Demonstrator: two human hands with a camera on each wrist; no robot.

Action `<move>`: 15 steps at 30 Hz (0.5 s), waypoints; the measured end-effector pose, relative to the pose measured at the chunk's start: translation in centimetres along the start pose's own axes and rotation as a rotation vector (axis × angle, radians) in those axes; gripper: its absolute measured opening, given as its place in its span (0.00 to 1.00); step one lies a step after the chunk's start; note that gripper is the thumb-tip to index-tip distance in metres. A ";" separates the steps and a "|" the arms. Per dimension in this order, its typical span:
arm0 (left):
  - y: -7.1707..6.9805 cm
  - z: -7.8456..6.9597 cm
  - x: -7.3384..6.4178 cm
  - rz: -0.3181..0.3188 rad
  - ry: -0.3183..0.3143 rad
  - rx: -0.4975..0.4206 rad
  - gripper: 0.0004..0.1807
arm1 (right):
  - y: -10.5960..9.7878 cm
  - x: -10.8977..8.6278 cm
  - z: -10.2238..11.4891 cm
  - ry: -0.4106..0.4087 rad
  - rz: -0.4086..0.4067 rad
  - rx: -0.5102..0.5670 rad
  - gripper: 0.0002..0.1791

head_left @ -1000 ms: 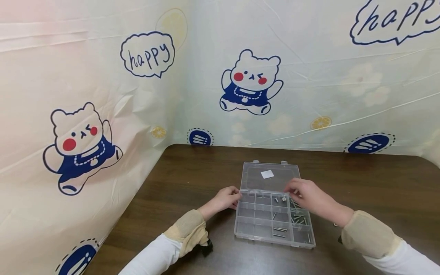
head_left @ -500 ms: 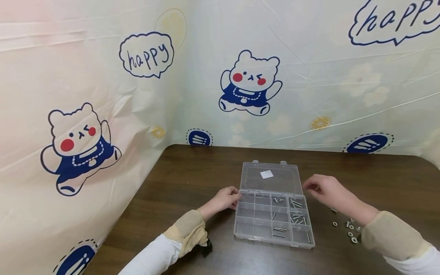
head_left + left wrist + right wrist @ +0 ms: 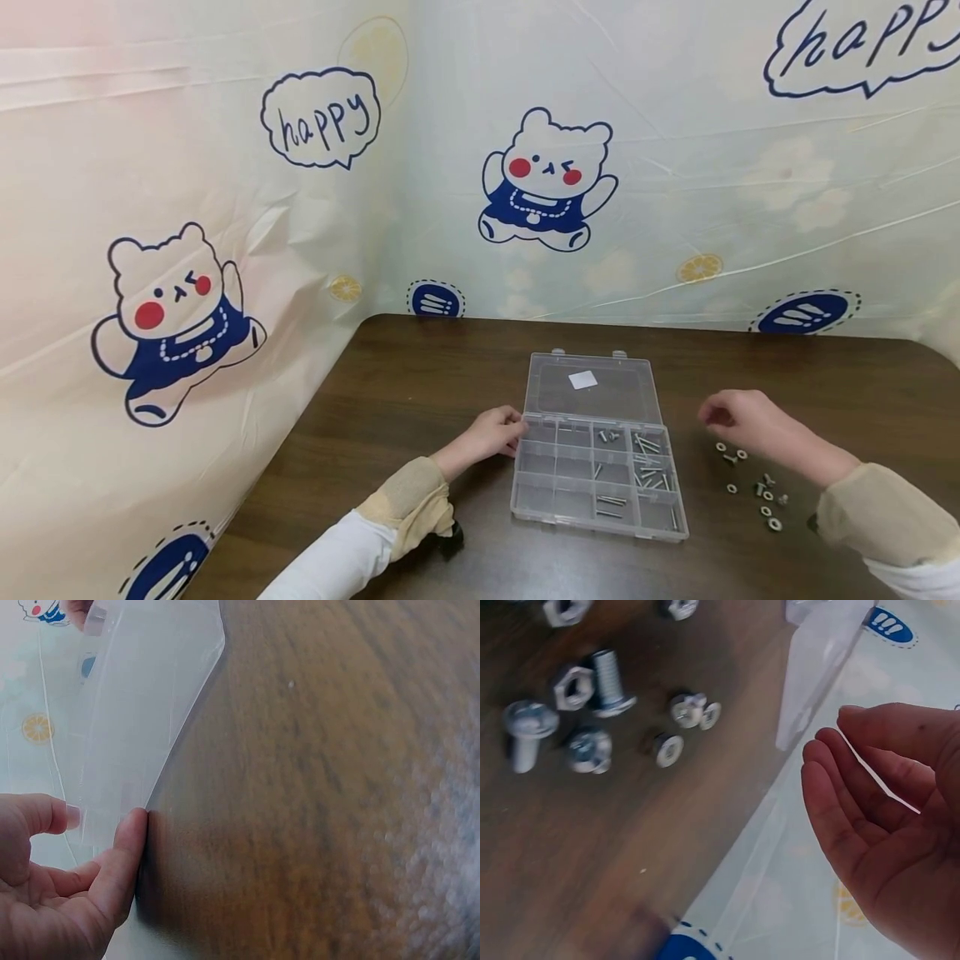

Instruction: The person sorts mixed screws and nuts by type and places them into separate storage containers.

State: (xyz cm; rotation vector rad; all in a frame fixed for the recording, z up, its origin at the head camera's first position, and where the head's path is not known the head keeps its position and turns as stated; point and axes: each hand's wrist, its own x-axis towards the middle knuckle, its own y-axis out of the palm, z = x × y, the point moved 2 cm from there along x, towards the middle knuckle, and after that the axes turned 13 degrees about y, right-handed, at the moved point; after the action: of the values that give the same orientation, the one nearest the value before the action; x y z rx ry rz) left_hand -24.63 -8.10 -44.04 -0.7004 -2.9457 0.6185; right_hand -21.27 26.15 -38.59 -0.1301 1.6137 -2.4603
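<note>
A clear plastic compartment box (image 3: 573,500) stands on the table with its lid (image 3: 543,392) folded back. Between thumb and fingers, my left hand (image 3: 491,432) pinches the box's left edge, as the left wrist view also shows. Bolts (image 3: 648,479) lie mostly in its right-hand compartments, with a few one column further left. To the right of the box my right hand (image 3: 750,419) hovers, fingers loosely bent and nothing between them. Below it, several nuts (image 3: 775,524) and short bolts (image 3: 607,682) are scattered on the wood.
The dark wooden table (image 3: 420,367) runs back to a printed curtain (image 3: 675,167) that hangs behind it and along the left side. A small white paper (image 3: 582,380) shows at the lid. Something black (image 3: 452,540) sits under the left wrist.
My right hand has moved from above the box's back-right compartments rightward to over the loose nuts and bolts, which are now uncovered. My left hand stays at the box's edge.
</note>
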 end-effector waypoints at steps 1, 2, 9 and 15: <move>0.0 0.0 0.0 0.001 0.000 0.003 0.11 | 0.1 0.0 -0.2 0.001 0.011 0.000 0.05; 0.0 0.0 0.0 0.003 -0.002 0.004 0.11 | 0.2 -0.1 -0.5 0.007 0.019 0.000 0.05; 0.1 0.3 0.1 0.001 0.000 -0.001 0.11 | 0.8 -0.8 -1.9 0.049 0.061 -0.018 0.06; 0.0 0.4 0.2 -0.003 0.004 -0.006 0.11 | 1.5 -1.4 -2.6 0.070 0.095 -0.021 0.08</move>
State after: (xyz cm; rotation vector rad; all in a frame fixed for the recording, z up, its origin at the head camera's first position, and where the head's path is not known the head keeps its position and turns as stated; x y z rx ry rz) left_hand -24.89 -8.10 -44.43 -0.6975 -2.9456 0.6084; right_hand -20.20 28.18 -40.97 0.0294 1.6341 -2.4023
